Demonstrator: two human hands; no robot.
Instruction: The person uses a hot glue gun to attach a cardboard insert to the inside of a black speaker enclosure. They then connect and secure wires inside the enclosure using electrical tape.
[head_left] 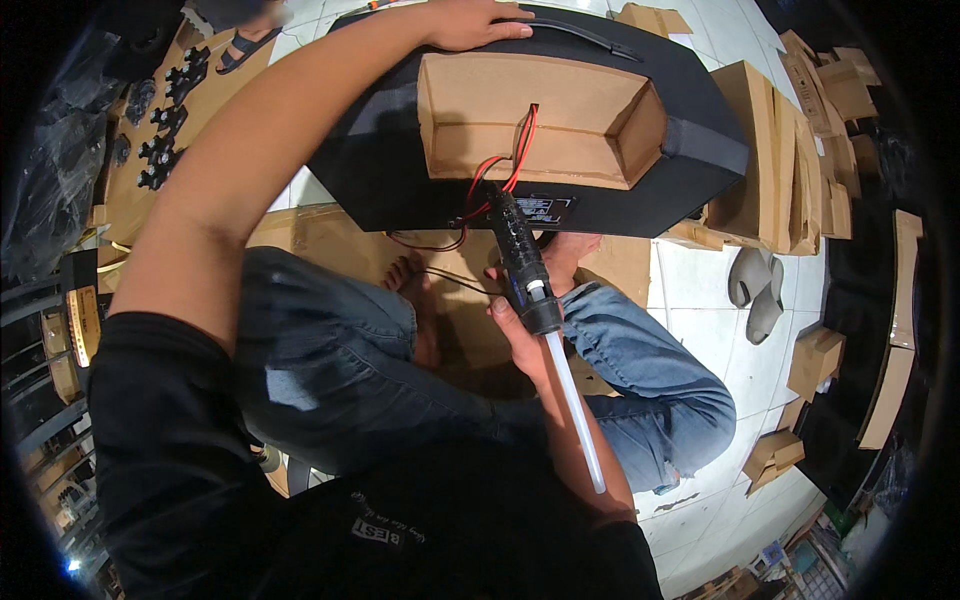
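Okay, so from beside this person: seated on the floor, jeans [340, 370] folded either side of the work. Right hand [525, 340] is between the legs, fingers clamped on a black glue gun [517, 245]; the lower grip is hidden. White glue stick [572, 410] pokes out the back, over the right forearm, probably because it's too long to sit inside. Nozzle points away, above the near edge of a black cabinet [380, 190]; can't tell if it touches anything. Thin black cord [450, 278] runs off left.

Cabinet lies over the far edge of a cardboard sheet [627, 268], likely there to spare the finish. Its bare brown recess [570, 90] faces up, giving a clear way in. Red and black wires [525, 140] exit a hole in it and drape over the near edge, beside a label plate [540, 208].

Left hand [470, 22] lies across the cabinet's far edge, by the handle [590, 38], presumably as a steadying point. Can't tell whether its fingers close round the handle.

Further out: grey sandals [748, 277] on tile, boxes [765, 150] off the cabinet's right corner. Far left, black parts [160, 150] along the left edge of another cardboard sheet [225, 95], somebody else's sandalled foot [245, 45] at its far corner.
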